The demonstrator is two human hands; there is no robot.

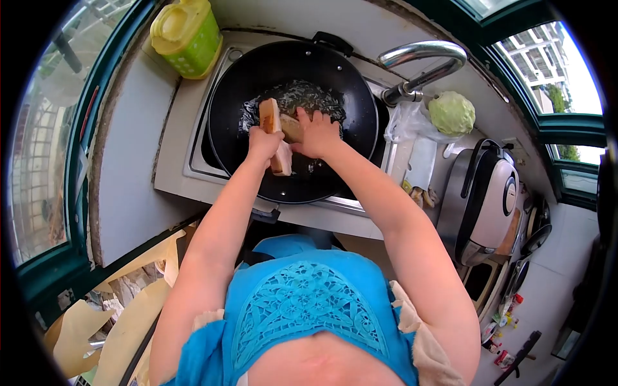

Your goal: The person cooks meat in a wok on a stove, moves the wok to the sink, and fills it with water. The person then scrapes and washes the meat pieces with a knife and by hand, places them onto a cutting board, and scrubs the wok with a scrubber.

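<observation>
A large black wok [225,83] with water in its bottom rests over the sink. Inside it, my left hand [264,144] is closed around a long slab of pale meat with a browned face, which looks like pork belly [270,114]; it is tilted and sticks out above and below my fist. My right hand [318,134] is just to the right, low over the water, with its fingers spread. A yellowish-brown piece [291,128] lies between the two hands, against my right thumb and fingers; its kind is unclear and part of it is covered.
A curved metal faucet [425,55] stands behind the wok on the right. Beside it are a cabbage [452,113], a plastic bag [409,122], a cleaver [420,162] and a rice cooker [489,202]. A green lidded container [187,42] occupies the back left corner.
</observation>
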